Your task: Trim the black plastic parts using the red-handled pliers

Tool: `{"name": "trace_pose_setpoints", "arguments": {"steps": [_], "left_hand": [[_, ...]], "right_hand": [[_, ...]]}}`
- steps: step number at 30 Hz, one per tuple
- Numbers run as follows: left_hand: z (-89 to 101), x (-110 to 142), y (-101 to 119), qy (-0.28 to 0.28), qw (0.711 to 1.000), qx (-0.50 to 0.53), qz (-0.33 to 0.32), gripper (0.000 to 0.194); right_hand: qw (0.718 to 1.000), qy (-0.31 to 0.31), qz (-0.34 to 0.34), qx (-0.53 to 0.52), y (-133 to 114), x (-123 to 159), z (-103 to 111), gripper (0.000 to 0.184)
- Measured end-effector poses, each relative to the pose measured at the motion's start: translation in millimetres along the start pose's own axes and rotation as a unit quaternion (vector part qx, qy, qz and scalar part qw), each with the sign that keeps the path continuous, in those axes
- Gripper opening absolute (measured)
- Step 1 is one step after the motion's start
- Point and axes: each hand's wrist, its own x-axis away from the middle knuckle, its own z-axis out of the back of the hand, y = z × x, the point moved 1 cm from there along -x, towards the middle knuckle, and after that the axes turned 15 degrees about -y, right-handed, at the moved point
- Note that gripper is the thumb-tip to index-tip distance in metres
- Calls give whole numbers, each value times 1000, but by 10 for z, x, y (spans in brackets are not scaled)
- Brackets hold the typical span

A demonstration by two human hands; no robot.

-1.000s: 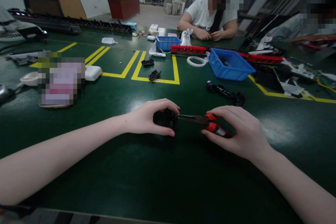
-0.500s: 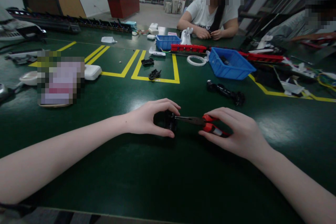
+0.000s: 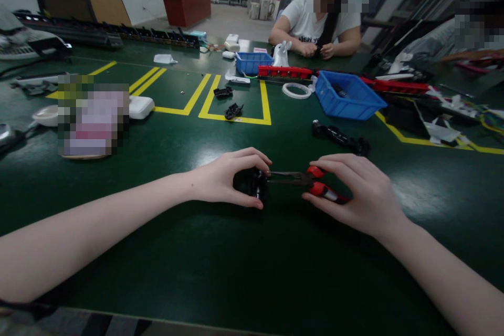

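Observation:
Between the fingers and thumb of my left hand (image 3: pixel 232 176) is a small black part (image 3: pixel 256 185), held at the table's surface; its exact kind cannot be made out. My right hand (image 3: pixel 358 189) grips red-handled needle-nose pliers (image 3: pixel 293 178) by both handles. Their slim jaws point left, slightly parted, with the tips at the black part beside my left fingertips. Whether the tips touch the part is hard to see. Beyond my right hand a longer black jointed piece (image 3: pixel 340 137) lies on the green table (image 3: pixel 236 268).
Two small black pieces (image 3: pixel 233 111) lie by a yellow-taped outline. Behind are a blue bin (image 3: pixel 350 102), a smaller blue bin (image 3: pixel 254 64), a white ring (image 3: pixel 296 90) and a red strip (image 3: pixel 285 71). A white box (image 3: pixel 140 107) sits left. Across the table a person (image 3: pixel 315 26) handles something dark.
The pliers' handles and jaws have spread apart a little, and my right hand has opened wider around them. My left hand keeps its hold on the black part. The view has shifted slightly.

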Motion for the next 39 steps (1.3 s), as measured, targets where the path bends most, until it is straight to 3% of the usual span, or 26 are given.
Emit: {"name": "trace_pose_setpoints", "arguments": {"steps": [6,12,19,23,29,34,39], "left_hand": [[-25,-15,-50,-2,997,-44,65,47],[-10,-20,-49,-11,994,-76,83,51],[3,-10,-24,-8,992,-117,56,55],[0,8,-8,-3,989,-138,62,56],[6,65,39,-4,987,-153,51,50],[9,83,31,3,983,-174,62,53],[5,55,6,-5,978,-196,72,54]], "right_hand": [[997,-66,-50,4,200,31,-108,40],[989,-121,-72,-51,320,33,-203,42],[986,-141,-80,-44,587,231,-169,81],[987,-147,-57,-31,659,303,-154,66],[995,-86,-39,7,577,325,-111,44],[997,-52,-40,38,554,212,-66,40],[988,-34,-18,152,477,-46,-27,38]]}}
